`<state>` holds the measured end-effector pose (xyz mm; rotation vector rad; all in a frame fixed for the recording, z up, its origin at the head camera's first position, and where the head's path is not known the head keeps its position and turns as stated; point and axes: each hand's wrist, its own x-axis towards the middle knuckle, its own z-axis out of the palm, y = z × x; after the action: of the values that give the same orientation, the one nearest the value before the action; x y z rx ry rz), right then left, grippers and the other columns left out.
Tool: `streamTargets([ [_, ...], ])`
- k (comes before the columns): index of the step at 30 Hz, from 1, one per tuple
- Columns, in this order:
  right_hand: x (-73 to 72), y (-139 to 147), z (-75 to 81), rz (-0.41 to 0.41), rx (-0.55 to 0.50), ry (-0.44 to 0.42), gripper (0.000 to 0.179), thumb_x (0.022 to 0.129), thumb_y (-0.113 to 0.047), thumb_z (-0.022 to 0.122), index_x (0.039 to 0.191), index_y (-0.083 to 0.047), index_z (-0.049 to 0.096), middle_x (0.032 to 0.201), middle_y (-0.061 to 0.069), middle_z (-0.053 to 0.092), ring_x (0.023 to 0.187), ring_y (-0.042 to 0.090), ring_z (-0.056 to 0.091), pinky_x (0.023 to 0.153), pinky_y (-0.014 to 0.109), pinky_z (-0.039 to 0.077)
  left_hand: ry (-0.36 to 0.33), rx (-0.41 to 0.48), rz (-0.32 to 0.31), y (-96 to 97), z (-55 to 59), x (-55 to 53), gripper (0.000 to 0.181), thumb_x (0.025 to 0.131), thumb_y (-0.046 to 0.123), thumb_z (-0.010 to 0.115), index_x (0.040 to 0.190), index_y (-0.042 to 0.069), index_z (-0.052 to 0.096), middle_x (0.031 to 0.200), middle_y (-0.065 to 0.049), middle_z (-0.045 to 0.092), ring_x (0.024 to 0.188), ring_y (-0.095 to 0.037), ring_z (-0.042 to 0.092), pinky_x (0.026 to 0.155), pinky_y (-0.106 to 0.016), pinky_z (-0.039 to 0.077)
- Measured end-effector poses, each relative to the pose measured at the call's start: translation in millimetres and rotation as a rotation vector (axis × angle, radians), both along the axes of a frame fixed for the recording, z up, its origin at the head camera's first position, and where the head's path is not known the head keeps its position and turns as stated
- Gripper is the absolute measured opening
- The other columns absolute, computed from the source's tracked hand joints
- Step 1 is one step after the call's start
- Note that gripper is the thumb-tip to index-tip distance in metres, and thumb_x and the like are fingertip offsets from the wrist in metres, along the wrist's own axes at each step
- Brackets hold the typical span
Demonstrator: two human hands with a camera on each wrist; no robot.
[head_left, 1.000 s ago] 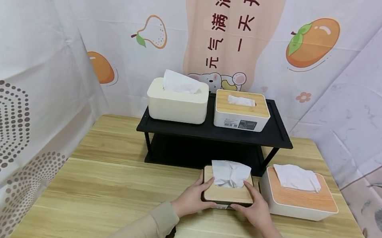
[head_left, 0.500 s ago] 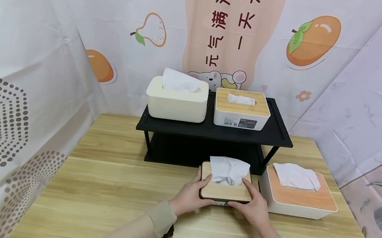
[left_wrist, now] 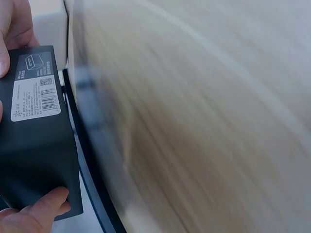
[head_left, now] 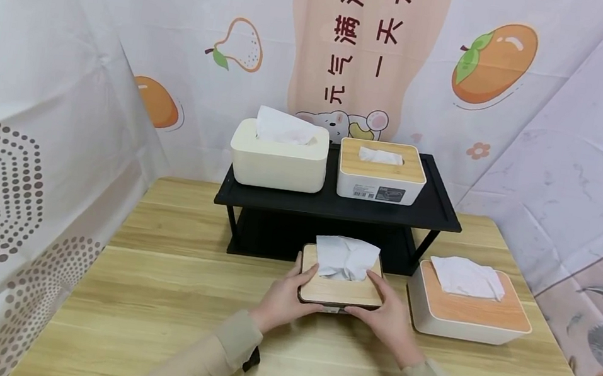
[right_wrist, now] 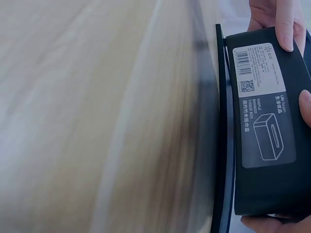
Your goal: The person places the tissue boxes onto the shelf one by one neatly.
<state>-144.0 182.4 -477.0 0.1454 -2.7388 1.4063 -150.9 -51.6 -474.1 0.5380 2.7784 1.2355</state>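
Observation:
Both hands hold a black tissue box (head_left: 342, 292) with a pale wooden lid, one hand at each end. White tissue (head_left: 345, 258) pokes out of its slot. My left hand (head_left: 286, 295) grips the left end, and my right hand (head_left: 385, 313) grips the right end, thumbs at the lid. The left wrist view shows the dark side of the tissue box (left_wrist: 34, 141) with its barcode label and fingertips on it. In the right wrist view, the same tissue box (right_wrist: 265, 187) carries a label with a box drawing. It is close in front of the black rack's lower tier (head_left: 323, 242).
A black two-tier rack (head_left: 327, 207) stands at the back of the wooden table (head_left: 161, 296). On its top sit a cream tissue box (head_left: 278, 169) and a white tissue box with bamboo lid (head_left: 381, 170). To the right stands a white tissue box with orange-brown lid (head_left: 482, 310).
Both hands have carried the black tissue box leftward and a little toward the rack, away from the tissue box at right. The other boxes stay put.

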Motion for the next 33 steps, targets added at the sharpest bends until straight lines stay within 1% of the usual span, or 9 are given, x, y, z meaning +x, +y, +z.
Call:
streamTargets([
  [3,-2.8,-6.6,1.7,0.009,0.003,0.002,0.083,0.066,-0.024,0.087,0.138,-0.007,0.048,0.140,0.022,0.047,0.129,0.038,0.045,0.102,0.050,0.040,0.003,0.007,0.021,-8.1,2.2,-1.0,0.084,0.076,0.037,0.079,0.145,0.011,0.038,0.154,-0.027,0.010,0.131,-0.044,0.038,0.100,-0.045,0.044],
  [8,-5.9,-16.6,2.1,0.063,0.007,0.063,0.079,0.067,-0.020,0.086,0.136,-0.007,0.051,0.138,0.020,0.050,0.130,0.040,0.042,0.102,0.051,0.040,0.007,0.013,0.045,-21.8,4.7,1.4,0.084,0.076,0.037,0.079,0.145,0.010,0.039,0.154,-0.027,0.010,0.134,-0.043,0.034,0.101,-0.047,0.042],
  [10,-7.0,-21.2,1.7,0.086,0.010,0.077,0.077,0.067,-0.019,0.086,0.135,-0.007,0.052,0.138,0.022,0.049,0.132,0.041,0.039,0.103,0.051,0.039,0.015,0.014,0.054,-28.0,4.5,2.5,0.085,0.075,0.037,0.079,0.144,0.009,0.039,0.154,-0.028,0.010,0.134,-0.044,0.033,0.101,-0.048,0.042],
  [12,-8.0,-26.5,2.0,0.104,0.000,0.081,0.077,0.067,-0.018,0.086,0.135,-0.008,0.052,0.139,0.022,0.048,0.133,0.041,0.037,0.103,0.051,0.039,0.021,0.020,0.064,-34.5,4.0,3.1,0.085,0.074,0.036,0.080,0.144,0.008,0.040,0.155,-0.027,0.009,0.135,-0.043,0.032,0.102,-0.048,0.041],
  [15,-9.7,-35.1,2.9,0.129,-0.035,0.088,0.077,0.068,-0.013,0.085,0.136,-0.007,0.051,0.141,0.024,0.044,0.135,0.042,0.033,0.102,0.050,0.039,0.050,0.026,0.074,-44.7,2.8,2.4,0.084,0.073,0.033,0.082,0.143,0.006,0.041,0.154,-0.027,0.009,0.136,-0.043,0.030,0.103,-0.049,0.039],
  [19,-11.4,-47.2,3.8,0.165,-0.072,0.100,0.076,0.068,-0.007,0.084,0.136,-0.007,0.050,0.144,0.026,0.039,0.135,0.042,0.032,0.101,0.049,0.041,0.073,0.029,0.087,-59.1,1.2,1.2,0.083,0.072,0.029,0.083,0.142,0.006,0.043,0.155,-0.025,0.009,0.137,-0.043,0.028,0.104,-0.049,0.038],
  [24,-15.1,-62.1,1.3,0.192,-0.067,0.108,0.076,0.069,-0.008,0.083,0.137,-0.008,0.050,0.144,0.028,0.037,0.134,0.042,0.034,0.101,0.049,0.041,0.070,0.032,0.105,-75.6,2.9,1.1,0.083,0.071,0.026,0.084,0.141,0.007,0.043,0.155,-0.023,0.009,0.137,-0.043,0.027,0.104,-0.050,0.038],
  [27,-18.7,-70.0,-0.9,0.196,-0.052,0.121,0.075,0.070,-0.009,0.084,0.137,-0.009,0.050,0.143,0.029,0.037,0.132,0.043,0.037,0.101,0.049,0.042,0.070,0.024,0.106,-84.0,4.5,0.0,0.083,0.072,0.026,0.084,0.142,0.006,0.043,0.156,-0.023,0.009,0.137,-0.043,0.026,0.104,-0.050,0.038],
  [33,-24.5,-85.1,-5.3,0.227,-0.052,0.152,0.075,0.070,-0.010,0.083,0.137,-0.008,0.050,0.142,0.033,0.036,0.130,0.043,0.040,0.098,0.050,0.044,0.032,0.012,0.126,-99.9,5.9,-1.9,0.085,0.072,0.030,0.083,0.143,0.009,0.041,0.157,-0.018,0.005,0.139,-0.042,0.022,0.105,-0.050,0.037],
])
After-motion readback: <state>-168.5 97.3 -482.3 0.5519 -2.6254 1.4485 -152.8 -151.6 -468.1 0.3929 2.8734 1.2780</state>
